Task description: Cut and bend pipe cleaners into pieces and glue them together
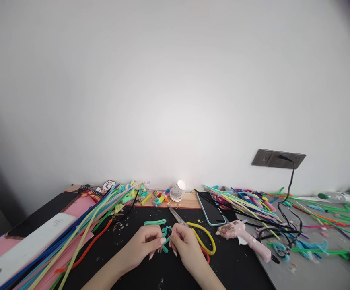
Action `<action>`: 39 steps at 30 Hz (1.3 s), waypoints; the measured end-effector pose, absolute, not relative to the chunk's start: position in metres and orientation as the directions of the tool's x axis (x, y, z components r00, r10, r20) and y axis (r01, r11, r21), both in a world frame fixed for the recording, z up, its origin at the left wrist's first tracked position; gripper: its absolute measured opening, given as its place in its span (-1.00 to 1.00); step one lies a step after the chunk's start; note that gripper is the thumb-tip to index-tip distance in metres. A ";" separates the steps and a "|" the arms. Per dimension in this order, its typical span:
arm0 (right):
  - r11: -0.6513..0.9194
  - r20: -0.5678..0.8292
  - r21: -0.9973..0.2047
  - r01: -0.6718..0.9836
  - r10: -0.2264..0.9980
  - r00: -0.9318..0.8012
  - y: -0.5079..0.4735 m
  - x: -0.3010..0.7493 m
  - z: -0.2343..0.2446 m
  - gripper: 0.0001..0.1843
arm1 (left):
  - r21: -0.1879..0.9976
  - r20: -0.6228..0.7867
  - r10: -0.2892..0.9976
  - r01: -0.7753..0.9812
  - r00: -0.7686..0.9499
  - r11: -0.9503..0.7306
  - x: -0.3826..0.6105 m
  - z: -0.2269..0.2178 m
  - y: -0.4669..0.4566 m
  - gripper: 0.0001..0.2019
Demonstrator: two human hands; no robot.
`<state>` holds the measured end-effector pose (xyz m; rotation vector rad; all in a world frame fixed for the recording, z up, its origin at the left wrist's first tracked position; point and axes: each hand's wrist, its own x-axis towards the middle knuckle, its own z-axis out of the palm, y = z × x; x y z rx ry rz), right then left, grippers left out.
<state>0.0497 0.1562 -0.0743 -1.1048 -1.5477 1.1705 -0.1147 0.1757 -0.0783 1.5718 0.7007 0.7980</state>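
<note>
My left hand and my right hand meet over the black mat, fingers pinched together. Between them is a teal pipe cleaner bent into small loops, and both hands grip it. A small black piece shows at my right fingertips; whether it is part of the work I cannot tell. Behind my left hand a folded green pipe cleaner lies on the mat. Scissors with yellow and red handles lie beside and partly under my right hand, blades pointing to the back left.
Bundled pipe cleaners and a white box lie left. A paper cup stands tilted at the back. To the right are a phone, a pink glue gun, black cables running to a wall socket, and a plastic bottle.
</note>
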 end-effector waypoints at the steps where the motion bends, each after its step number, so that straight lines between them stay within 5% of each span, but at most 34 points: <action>1: 0.152 0.119 -0.979 0.134 0.966 -0.229 0.156 0.050 -0.074 -0.64 | 0.993 0.095 0.786 -0.007 0.611 -0.115 -0.115 -0.078 0.176 -0.68; 15: -0.079 -0.047 -0.996 -0.049 0.881 -0.470 0.152 0.051 -0.075 -0.66 | 0.985 -0.163 0.638 0.091 0.753 0.145 -0.121 -0.077 0.173 -0.70; 24: 0.037 0.013 -0.995 0.090 0.970 -0.244 0.156 0.049 -0.079 -0.64 | 0.975 0.068 0.803 0.131 0.592 -0.179 -0.115 -0.066 0.172 -0.72; 30: 0.056 0.029 -0.990 0.131 0.980 -0.197 0.157 0.050 -0.085 -0.63 | 0.770 0.255 0.779 0.367 0.573 -0.522 -0.114 -0.057 0.165 -0.71; 39: 0.164 0.120 -0.960 0.228 0.973 -0.195 0.154 0.047 -0.078 -0.59 | 0.645 0.330 0.766 0.461 0.552 -0.609 -0.115 -0.062 0.171 -0.66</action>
